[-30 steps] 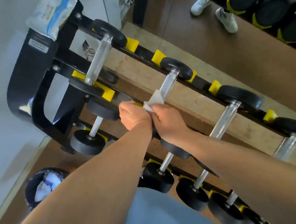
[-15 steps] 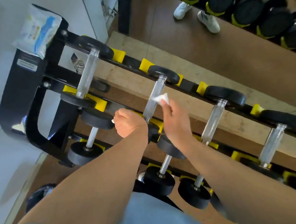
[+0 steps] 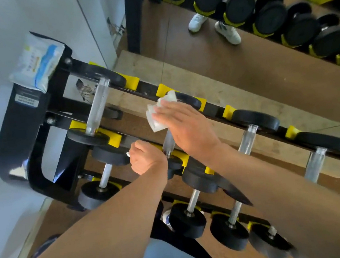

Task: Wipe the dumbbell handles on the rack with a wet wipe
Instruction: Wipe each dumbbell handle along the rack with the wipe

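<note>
A black dumbbell rack (image 3: 24, 127) with yellow cradles runs from upper left to lower right. My right hand (image 3: 185, 127) lies with flat fingers on a folded white wet wipe (image 3: 156, 117). It presses the wipe onto the far part of the second top-tier dumbbell's chrome handle (image 3: 169, 142). My left hand (image 3: 146, 159) is closed in a fist just left of that handle's near end. Whether it holds anything is hidden. The bare handles of the first (image 3: 97, 107), third (image 3: 248, 139) and fourth (image 3: 315, 164) dumbbells show on either side.
A pack of wet wipes (image 3: 36, 63) lies on the rack's left end post. Smaller dumbbells (image 3: 187, 221) fill the lower tiers below my arms. A mirror behind the rack reflects white shoes (image 3: 228, 32) and more dumbbells. A white wall stands at the left.
My hands have come apart. The right hand carried the wipe away from me along the second handle and now lies flat on it. The left fist stayed near the handle's near end.
</note>
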The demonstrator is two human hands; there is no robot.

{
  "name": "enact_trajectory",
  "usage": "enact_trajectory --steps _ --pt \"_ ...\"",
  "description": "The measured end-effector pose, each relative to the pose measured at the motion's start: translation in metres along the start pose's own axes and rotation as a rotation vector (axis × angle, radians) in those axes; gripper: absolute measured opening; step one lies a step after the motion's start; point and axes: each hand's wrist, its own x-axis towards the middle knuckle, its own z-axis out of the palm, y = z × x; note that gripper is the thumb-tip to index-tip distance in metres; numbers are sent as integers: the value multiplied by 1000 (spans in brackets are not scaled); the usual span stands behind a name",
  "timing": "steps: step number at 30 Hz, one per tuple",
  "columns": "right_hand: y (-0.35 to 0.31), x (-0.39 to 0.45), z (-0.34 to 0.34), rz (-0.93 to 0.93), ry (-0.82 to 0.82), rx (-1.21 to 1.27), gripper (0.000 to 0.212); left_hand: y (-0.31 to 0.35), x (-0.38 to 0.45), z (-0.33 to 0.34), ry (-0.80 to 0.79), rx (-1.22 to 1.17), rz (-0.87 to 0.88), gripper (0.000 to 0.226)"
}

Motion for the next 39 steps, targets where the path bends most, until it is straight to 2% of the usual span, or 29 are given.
enact_trajectory --steps 1,4,7,9,11,13,16,18,20,23,25,27,30,34,37,39 --pt "18 2 11 -85 -96 -96 41 0 1 0 -1 7 -1 45" --pt "56 -3 28 -116 -287 -214 42 -1 4 1 4 4 -2 43" --pt "53 -19 30 29 -173 -113 43 -2 4 2 8 0 -14 43" --pt "29 -33 26 362 -93 76 46 -3 5 2 4 -13 -15 43" --pt "-5 -39 25 850 -3 279 36 -2 5 2 -1 -28 -11 43" --pt "-28 -38 38 1223 59 474 27 -1 4 2 1 -28 -10 43" --pt "-40 -38 47 1541 238 780 32 -2 4 2 -7 -9 -14 44" --pt "-30 -31 36 1606 374 704 31 0 2 1 -5 -27 -23 45" --pt "-14 -19 24 1548 421 521 32 1 0 -1 4 -54 -28 46" --pt "-7 9 30 1490 358 505 35 4 -5 -3 -6 -40 -23 45" --pt "-19 12 39 1455 259 440 36 6 -3 -4 1 -39 -10 44" --pt "-38 -1 39 1234 126 307 32 5 -1 -3 -1 -41 -14 42" --pt "-45 -27 45 758 -30 225 46 6 1 1 13 -35 -11 40" --pt "-3 -11 45 309 -268 -245 42 5 1 1 6 -54 -31 40" --pt "13 16 33 174 -535 -423 34 5 2 -1 3 -73 -28 42" --pt "13 29 29 81 -643 -548 30 6 1 -1 2 -61 -26 39"
